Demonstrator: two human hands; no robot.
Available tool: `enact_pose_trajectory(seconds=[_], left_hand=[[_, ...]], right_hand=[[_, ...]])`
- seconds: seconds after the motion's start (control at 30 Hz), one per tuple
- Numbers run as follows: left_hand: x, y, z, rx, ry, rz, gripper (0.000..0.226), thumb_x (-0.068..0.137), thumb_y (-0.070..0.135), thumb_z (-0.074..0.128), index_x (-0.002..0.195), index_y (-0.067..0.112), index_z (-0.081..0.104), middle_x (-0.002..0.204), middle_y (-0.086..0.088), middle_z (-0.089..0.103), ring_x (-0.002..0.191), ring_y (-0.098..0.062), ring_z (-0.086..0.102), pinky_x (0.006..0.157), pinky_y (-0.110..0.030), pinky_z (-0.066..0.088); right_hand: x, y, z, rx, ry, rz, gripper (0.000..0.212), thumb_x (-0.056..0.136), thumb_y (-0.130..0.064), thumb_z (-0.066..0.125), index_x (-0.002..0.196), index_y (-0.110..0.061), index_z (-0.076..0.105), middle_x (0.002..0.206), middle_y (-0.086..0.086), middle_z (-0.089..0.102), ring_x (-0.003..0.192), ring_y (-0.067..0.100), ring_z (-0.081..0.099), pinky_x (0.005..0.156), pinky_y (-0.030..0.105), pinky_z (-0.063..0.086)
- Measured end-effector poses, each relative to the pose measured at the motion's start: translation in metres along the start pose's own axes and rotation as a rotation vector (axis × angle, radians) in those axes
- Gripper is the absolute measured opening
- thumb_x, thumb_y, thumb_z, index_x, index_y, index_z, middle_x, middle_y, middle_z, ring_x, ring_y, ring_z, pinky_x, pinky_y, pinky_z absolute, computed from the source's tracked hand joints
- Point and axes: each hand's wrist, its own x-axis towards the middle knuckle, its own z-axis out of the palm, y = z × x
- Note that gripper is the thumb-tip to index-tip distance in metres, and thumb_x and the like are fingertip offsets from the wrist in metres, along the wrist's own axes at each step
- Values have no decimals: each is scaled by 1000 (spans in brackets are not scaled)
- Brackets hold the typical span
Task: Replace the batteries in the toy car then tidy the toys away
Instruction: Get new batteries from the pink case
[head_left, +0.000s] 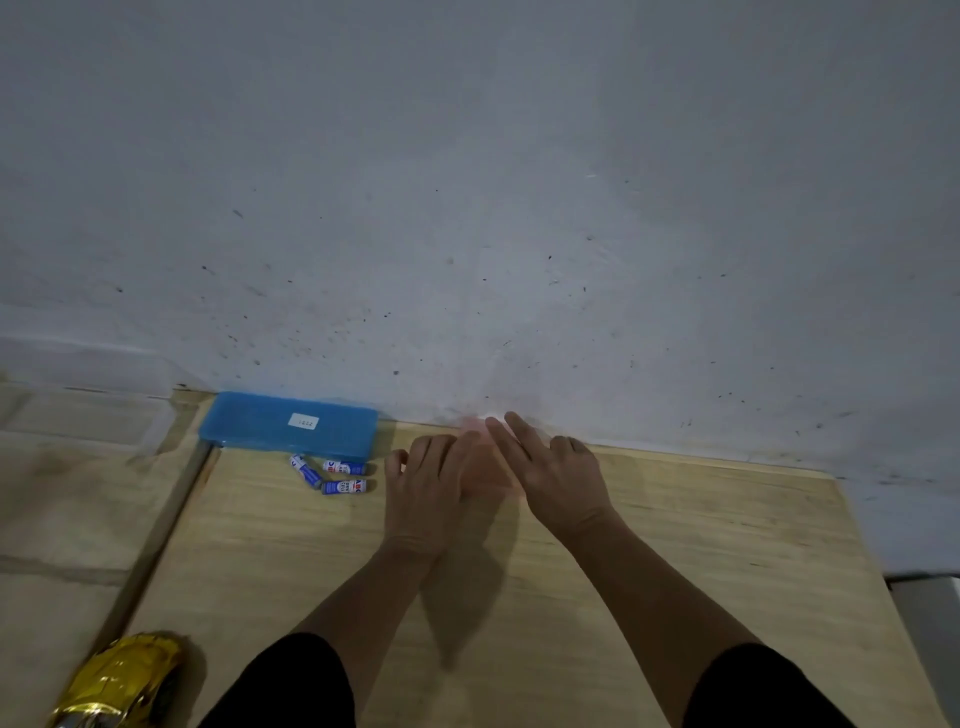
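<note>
I'd send my spread, empty left hand (423, 493) (right hand (556, 475) likewise loose) toward nine o'clock, pinching one small blue-and-white cylindrical battery (344, 487).

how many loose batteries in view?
3, all on the wooden board just in front of the blue case: left battery angled, upper right battery, lower right battery. More could be hidden inside the case or the gold toy car.

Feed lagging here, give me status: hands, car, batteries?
Left hand, right hand open, empty. Gold toy car untouched, near left. Three blue-white batteries by blue plastic case. Nothing blocking.
</note>
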Motion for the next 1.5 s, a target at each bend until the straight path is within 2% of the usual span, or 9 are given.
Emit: enact_pose_trajectory(seconds=[0.17,0.27,0.43,0.63,0.77,0.9,1.13,1.27,1.5], left_hand=[[2,0,-3,27,4,82,92,38,29,94,114,12,45,93,-8,72,84,-25,69,67,-39,55],[3,-1,-3,39,-17,62,96,41,24,93,122,12,43,108,-10,68,102,-25,52,73,-44,54],[10,-2,-8,-5,-125,-64,111,40,8,81,139,28,34,135,-9,32,123,-32,30,87,-59,43],[21,-11,-8,13,-116,-77,120,31,32,92,137,35,34,136,-13,30,125,-34,28,84,-59,44],[22,-13,-6,37,-81,-63,117,32,51,90,134,37,36,134,-12,31,124,-33,28,84,-60,45],[21,-16,-3,55,-84,-72,113,36,64,85,134,37,37,134,-12,32,125,-32,29,86,-59,44],[22,-11,-4,18,-74,-105,105,43,51,90,133,36,37,134,-12,33,126,-32,29,87,-59,43],[19,-10,-4,-7,-78,-57,98,41,40,91,125,28,41,134,-9,36,126,-30,32,90,-61,43],[-1,-5,2,28,-158,48,80,48,35,91,114,25,48,114,0,68,116,-17,41,94,-49,37]], right_hand=[[5,1,-4,13,-33,68,64,61,-5,67,123,-20,62,119,6,66,41,20,50,42,23,43],[4,6,-7,12,-14,103,57,73,-2,49,127,-18,58,123,9,64,40,18,47,39,22,40],[-15,6,-8,43,5,5,53,77,0,35,127,-15,47,116,11,66,46,18,50,41,24,39],[-4,-6,17,117,-22,-112,37,79,-11,36,108,-17,60,106,11,67,50,21,55,43,26,43],[13,-17,41,221,-83,-94,28,81,-24,38,107,-18,48,103,12,66,60,24,61,53,27,50],[16,-14,49,233,-148,-16,29,89,-38,37,108,-19,50,107,11,62,92,28,59,75,35,50],[-3,-24,37,386,-175,7,34,95,-39,39,121,-19,51,120,8,58,108,24,46,86,40,50],[-4,-17,12,279,-50,298,40,94,-31,33,131,-18,43,133,15,48,123,32,42,97,48,37],[-38,-15,5,314,-384,269,49,99,-36,18,130,-15,51,132,5,58,130,22,43,108,49,19]])
